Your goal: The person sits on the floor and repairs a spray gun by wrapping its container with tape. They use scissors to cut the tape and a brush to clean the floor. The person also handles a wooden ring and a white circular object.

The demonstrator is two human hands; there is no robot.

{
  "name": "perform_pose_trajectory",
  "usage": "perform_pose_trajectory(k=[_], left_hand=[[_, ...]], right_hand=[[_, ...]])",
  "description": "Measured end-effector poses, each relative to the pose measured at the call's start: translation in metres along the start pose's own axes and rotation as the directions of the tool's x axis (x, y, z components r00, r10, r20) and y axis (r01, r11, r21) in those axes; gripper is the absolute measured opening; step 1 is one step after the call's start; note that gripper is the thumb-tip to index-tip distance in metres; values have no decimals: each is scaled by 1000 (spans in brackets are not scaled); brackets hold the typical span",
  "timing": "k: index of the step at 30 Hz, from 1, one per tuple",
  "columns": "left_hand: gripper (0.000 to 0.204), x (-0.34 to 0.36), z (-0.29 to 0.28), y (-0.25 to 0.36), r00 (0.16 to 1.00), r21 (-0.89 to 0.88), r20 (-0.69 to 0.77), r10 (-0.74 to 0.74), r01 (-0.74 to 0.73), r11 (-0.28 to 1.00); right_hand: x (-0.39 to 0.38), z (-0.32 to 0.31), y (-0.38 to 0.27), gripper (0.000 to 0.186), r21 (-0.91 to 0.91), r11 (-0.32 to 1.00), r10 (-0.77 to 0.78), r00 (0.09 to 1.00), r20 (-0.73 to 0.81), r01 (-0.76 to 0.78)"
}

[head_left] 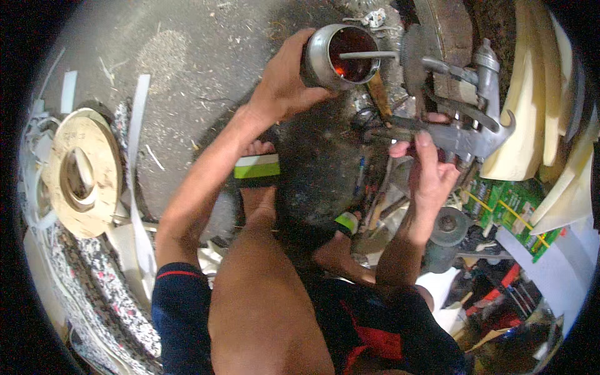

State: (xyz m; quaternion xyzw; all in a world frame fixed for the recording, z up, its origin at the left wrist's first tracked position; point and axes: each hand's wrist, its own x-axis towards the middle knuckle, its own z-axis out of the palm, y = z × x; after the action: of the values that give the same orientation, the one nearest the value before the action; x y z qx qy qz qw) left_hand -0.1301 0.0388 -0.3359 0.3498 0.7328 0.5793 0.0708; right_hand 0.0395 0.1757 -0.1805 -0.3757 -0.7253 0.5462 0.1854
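Here's my left hand [290, 75] wrapped round the metal cup [319, 55], mouth leaning right over the floor [212, 62], the thin tube [369, 55] at its opening; tip further and the dark red liquid [351, 45] could slop out. My right hand [431, 175] is curled round the metal spray gun [484, 139], where a careless twist might knock tube against cup.

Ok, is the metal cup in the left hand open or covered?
Open: the metal cup in the left hand shows no lid, and its glossy reddish inside is visible through the mouth.
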Motion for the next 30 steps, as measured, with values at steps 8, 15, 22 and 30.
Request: perform_pose_trajectory(k=[8, 15, 22, 30], left_hand=[[93, 14, 9, 9, 1000, -20, -18, 20, -20, 1000], [91, 17, 4, 14, 998, 12, -6, 62, -62, 998], [92, 19, 7, 19, 1000, 6, 13, 13, -13, 1000], [94, 14, 12, 15, 1000, 0, -8, 30, -30, 1000]], right_hand=[[17, 10, 3, 28, 38, 998, -58, 989, 134, 53], [22, 12, 4, 29, 9, 999, -55, 986, 159, 54], [21, 15, 6, 25, -11, 998, -58, 986, 154, 60], [16, 19, 17, 25, -79, 996, -30, 988, 149, 42]])
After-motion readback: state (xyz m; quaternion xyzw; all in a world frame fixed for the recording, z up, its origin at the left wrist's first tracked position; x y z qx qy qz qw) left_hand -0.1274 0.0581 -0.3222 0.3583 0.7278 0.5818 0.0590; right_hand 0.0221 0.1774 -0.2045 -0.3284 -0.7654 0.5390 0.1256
